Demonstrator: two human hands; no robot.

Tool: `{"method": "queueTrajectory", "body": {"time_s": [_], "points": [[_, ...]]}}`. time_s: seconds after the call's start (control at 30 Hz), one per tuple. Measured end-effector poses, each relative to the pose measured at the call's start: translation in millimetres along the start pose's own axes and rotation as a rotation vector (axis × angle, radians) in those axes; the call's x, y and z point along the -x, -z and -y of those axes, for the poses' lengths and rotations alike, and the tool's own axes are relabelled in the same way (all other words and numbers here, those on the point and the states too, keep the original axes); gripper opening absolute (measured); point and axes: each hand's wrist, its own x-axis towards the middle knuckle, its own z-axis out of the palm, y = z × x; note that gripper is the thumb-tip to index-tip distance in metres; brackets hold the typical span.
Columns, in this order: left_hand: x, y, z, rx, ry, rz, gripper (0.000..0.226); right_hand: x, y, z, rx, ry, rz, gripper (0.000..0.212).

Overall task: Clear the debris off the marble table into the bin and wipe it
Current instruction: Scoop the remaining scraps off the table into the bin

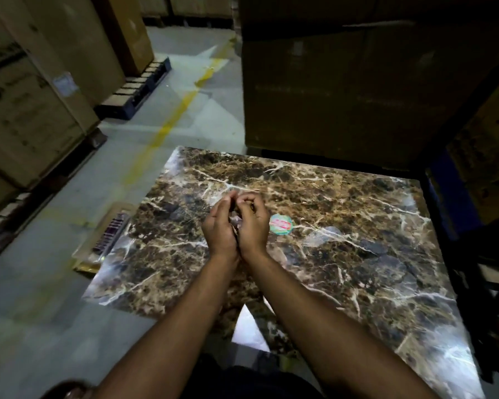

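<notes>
Hands [236, 223] cupped together — wrapper [280, 224] just right.

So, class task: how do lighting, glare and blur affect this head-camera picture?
Head view: dim warehouse light; cardboard boxes at upper right nearly black; pale glare on the marble table at its near-right corner and left edge; left hand and right hand slightly blurred; wide-angle bending at the edges.

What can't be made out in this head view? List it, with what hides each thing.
- What the left hand and right hand cup together: fingers cover it.
- Print on the round sticker on the marble table: too small, blurred.
- Flat packet on the floor: partly under the table's left edge.
- The bin: not in view.
- Carton labels: dim, blurred.
</notes>
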Motion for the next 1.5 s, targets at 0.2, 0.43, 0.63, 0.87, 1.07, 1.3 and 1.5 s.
{"method": "queueTrajectory", "body": {"time_s": [0.2, 0.43, 0.63, 0.87, 1.07, 1.3, 1.5], "points": [[-9.9, 82.6, -33.0, -0.075, -0.108, -0.192, 0.022, 50.6, -70.5, -29.5, 0.057, -0.081, 0.273, 0.025], [-12.5, 238.6, -82.1, -0.146, -0.249, -0.404, 0.023, 167.5, -173.1, -49.8, 0.027, -0.150, 0.629, 0.027], [8.9, 422.4, -112.9, -0.033, -0.232, -0.666, 0.027, 314.0, -275.5, -99.2, 0.173, -0.127, 0.894, 0.020], [45.7, 588.0, -128.0, 0.049, -0.125, -0.736, 0.047, 440.3, -360.4, -171.5, 0.306, -0.201, 1.004, 0.025], [43.4, 688.9, -83.8, 0.049, 0.000, -0.914, 0.039, 505.4, -387.1, -244.9, 0.437, -0.301, 1.139, 0.026], [-1.3, 778.5, 65.0, -0.096, 0.227, -1.086, 0.027, 506.4, -394.9, -423.3, 0.647, -0.218, 1.270, 0.016], [-49.1, 856.0, 224.9, 0.083, 0.333, -1.210, 0.022, 495.8, -383.2, -607.9, 0.772, -0.120, 1.390, 0.042]]}}
